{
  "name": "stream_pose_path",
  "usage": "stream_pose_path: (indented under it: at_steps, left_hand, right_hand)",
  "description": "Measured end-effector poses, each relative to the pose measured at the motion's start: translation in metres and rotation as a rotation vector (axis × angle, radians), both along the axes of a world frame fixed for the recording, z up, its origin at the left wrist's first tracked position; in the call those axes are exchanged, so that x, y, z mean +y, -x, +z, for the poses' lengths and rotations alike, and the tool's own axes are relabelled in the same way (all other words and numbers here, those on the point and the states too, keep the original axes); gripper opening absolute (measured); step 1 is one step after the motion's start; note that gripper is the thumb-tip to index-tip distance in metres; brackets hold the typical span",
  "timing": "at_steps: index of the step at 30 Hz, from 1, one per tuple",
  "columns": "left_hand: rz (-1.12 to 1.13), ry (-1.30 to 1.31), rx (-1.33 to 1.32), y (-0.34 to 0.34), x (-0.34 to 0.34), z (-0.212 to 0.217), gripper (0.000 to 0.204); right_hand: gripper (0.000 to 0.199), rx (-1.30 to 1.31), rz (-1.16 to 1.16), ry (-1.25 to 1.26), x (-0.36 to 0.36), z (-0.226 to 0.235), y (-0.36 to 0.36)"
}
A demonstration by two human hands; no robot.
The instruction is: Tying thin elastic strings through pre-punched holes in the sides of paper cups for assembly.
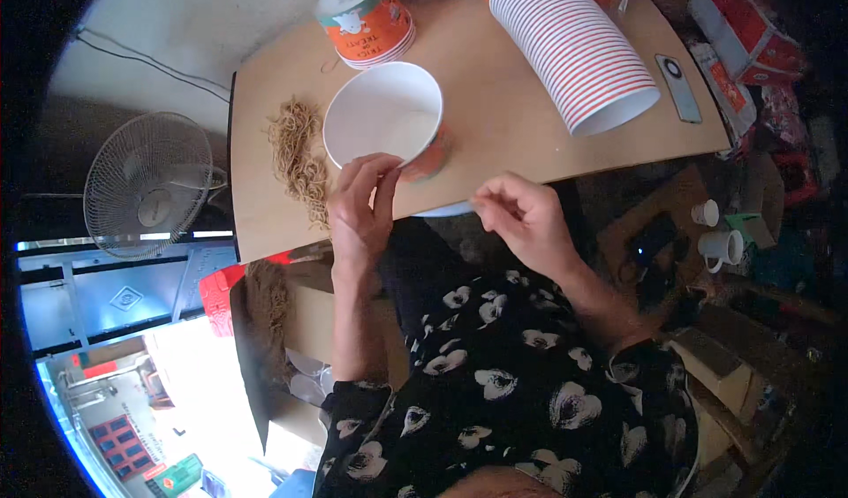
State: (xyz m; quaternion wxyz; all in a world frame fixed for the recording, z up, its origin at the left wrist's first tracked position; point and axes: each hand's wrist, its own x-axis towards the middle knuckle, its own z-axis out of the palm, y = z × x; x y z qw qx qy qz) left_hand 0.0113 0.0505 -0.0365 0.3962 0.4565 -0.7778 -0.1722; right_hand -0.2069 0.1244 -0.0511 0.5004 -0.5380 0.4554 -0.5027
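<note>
A white-lined paper bucket with an orange outside stands on the table, its open mouth tilted toward me. My left hand is at its near rim, thumb and fingers closed over the edge. Just off the table's front edge, my right hand is raised with thumb and fingertips pressed together. Whatever may be in that pinch is too small to tell. Left of the bucket lies a tangled heap of thin tan cords. Behind it, a short stack of orange buckets rests upside down.
A long nested stack of buckets lies at the back right of the brown table. Beside it is a phone. A fan stands at left. White cups and boxes are at right, below table height.
</note>
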Motion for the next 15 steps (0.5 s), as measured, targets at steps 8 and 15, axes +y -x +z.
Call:
stream_pose_path:
  at_steps: [8, 15]
  left_hand:
    - [0.186, -0.143, 0.15, 0.01, 0.045, 0.019, 0.022]
    - [-0.097, -0.633, 0.702, 0.036, 0.059, -0.016, 0.017]
  right_hand:
    - [0.005, 0.009, -0.025, -0.069, -0.01, -0.007, -0.011]
    - [0.008, 0.19, -0.058, 0.235, -0.002, -0.004, -0.02]
